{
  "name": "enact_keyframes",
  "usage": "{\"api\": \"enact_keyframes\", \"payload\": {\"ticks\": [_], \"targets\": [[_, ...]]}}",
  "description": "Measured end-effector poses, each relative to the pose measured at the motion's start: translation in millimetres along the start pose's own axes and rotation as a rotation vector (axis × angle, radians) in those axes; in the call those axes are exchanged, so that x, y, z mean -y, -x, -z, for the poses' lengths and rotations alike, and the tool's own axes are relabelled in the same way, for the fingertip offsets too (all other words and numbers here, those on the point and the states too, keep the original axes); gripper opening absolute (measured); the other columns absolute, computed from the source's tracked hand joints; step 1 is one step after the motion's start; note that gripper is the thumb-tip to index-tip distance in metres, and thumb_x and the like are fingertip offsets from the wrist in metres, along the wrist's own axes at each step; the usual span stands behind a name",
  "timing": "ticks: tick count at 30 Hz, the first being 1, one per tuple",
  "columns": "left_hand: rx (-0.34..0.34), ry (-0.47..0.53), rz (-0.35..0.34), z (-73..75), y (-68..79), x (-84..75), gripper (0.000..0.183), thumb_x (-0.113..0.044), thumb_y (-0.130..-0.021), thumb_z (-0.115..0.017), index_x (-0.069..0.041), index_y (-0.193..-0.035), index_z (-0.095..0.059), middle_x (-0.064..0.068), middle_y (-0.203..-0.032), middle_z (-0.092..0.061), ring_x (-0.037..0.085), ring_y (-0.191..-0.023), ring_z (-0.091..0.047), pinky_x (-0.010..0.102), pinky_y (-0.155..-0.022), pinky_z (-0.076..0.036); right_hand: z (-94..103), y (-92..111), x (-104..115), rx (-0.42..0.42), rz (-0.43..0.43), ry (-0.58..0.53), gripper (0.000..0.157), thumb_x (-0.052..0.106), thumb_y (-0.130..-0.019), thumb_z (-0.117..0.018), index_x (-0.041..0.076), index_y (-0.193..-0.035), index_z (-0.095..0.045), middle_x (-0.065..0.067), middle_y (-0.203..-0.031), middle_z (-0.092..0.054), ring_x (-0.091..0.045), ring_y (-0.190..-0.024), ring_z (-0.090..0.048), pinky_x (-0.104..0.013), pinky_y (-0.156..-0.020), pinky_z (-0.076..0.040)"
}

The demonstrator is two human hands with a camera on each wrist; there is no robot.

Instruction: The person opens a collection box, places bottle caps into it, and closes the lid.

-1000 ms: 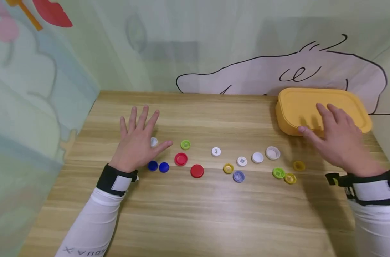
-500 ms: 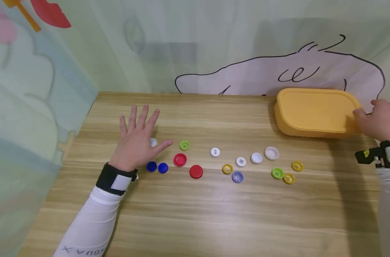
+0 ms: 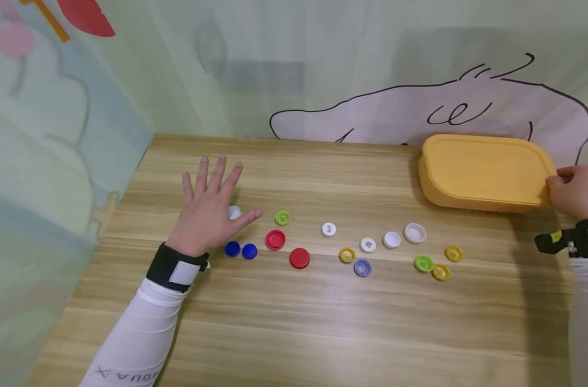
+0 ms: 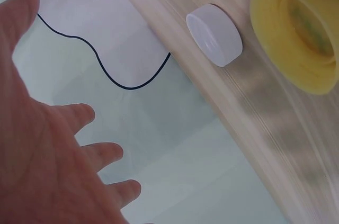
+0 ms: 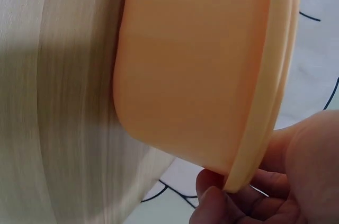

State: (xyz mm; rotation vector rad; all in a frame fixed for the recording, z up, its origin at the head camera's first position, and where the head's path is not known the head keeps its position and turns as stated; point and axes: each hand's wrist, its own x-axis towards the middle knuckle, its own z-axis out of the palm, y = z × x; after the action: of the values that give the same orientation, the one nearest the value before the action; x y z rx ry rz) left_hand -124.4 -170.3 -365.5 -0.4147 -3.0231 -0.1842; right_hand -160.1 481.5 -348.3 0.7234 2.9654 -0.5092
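Observation:
A yellow lidded plastic box stands at the back right of the wooden table. My right hand grips its right end; in the right wrist view, thumb and fingers curl round a corner of the lid rim. My left hand is at the left, palm down, fingers straight and spread. Beside it lie a white bottle cap, partly covered by the hand, and two blue caps. The left wrist view shows a white cap and a yellow cap close by.
Several more caps lie across the middle of the table: red, green, yellow, white and pale blue. A printed curtain hangs along the back edge, another at the left.
My right hand has moved right from above the box lid to its right end and now grips the rim. The left hand and the caps have stayed in place.

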Motion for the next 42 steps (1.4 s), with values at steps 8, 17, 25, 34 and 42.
{"api": "enact_keyframes", "payload": {"ticks": [8, 17, 25, 34, 42], "targets": [[0.002, 0.007, 0.005, -1.3, 0.2, 0.4, 0.104, -0.086, -0.084, -0.036, -0.021, -0.163, -0.018, 0.012, -0.167, -0.002, 0.035, -0.149, 0.016, 0.062, -0.111, 0.014, -6.2, 16, 23, 0.071, 0.041, 0.016, 0.057, 0.030, -0.109, -0.032, -0.020, -0.137, -0.037, -0.039, -0.113, -0.045, -0.045, -0.086, -0.048, -0.035, -0.053, -0.047], [0.001, 0.011, -0.001, 0.3, -1.9, 0.0, 0.103, -0.084, -0.084, -0.039, -0.021, -0.162, -0.018, 0.014, -0.166, -0.005, 0.036, -0.149, 0.014, 0.063, -0.111, 0.013, -17.9, 29, 65, 0.069, 0.231, 0.014, 0.056, 0.036, -0.105, -0.041, -0.015, -0.126, -0.051, -0.033, -0.101, -0.060, -0.039, -0.081, -0.055, -0.037, -0.054, -0.046], [0.001, 0.032, -0.005, 3.6, -5.7, -2.6, 0.101, -0.082, -0.086, -0.042, -0.020, -0.162, -0.019, 0.014, -0.166, -0.005, 0.037, -0.149, 0.011, 0.064, -0.111, 0.011, -29.1, 45, 107, 0.111, 0.319, 0.006, 0.061, 0.041, -0.104, -0.042, -0.012, -0.132, -0.050, -0.032, -0.109, -0.059, -0.040, -0.088, -0.054, -0.042, -0.063, -0.047], [-0.008, 0.036, -0.025, 4.3, -10.6, -5.1, 0.100, -0.083, -0.086, -0.038, -0.020, -0.162, -0.020, 0.015, -0.166, -0.008, 0.039, -0.150, 0.008, 0.066, -0.111, 0.007, -45.0, 62, 153, 0.169, 0.408, -0.043, 0.059, 0.036, -0.102, -0.048, -0.014, -0.133, -0.050, -0.032, -0.112, -0.059, -0.038, -0.091, -0.056, -0.040, -0.063, -0.050], [-0.016, 0.048, -0.028, 6.1, -20.5, -8.0, 0.099, -0.082, -0.088, -0.037, -0.017, -0.162, -0.021, 0.016, -0.165, -0.010, 0.040, -0.150, 0.005, 0.065, -0.112, 0.006, -61.1, 79, 192, 0.241, 0.441, -0.070, 0.057, 0.033, -0.101, -0.053, -0.010, -0.138, -0.048, -0.028, -0.111, -0.062, -0.031, -0.085, -0.063, -0.036, -0.065, -0.052]]}}
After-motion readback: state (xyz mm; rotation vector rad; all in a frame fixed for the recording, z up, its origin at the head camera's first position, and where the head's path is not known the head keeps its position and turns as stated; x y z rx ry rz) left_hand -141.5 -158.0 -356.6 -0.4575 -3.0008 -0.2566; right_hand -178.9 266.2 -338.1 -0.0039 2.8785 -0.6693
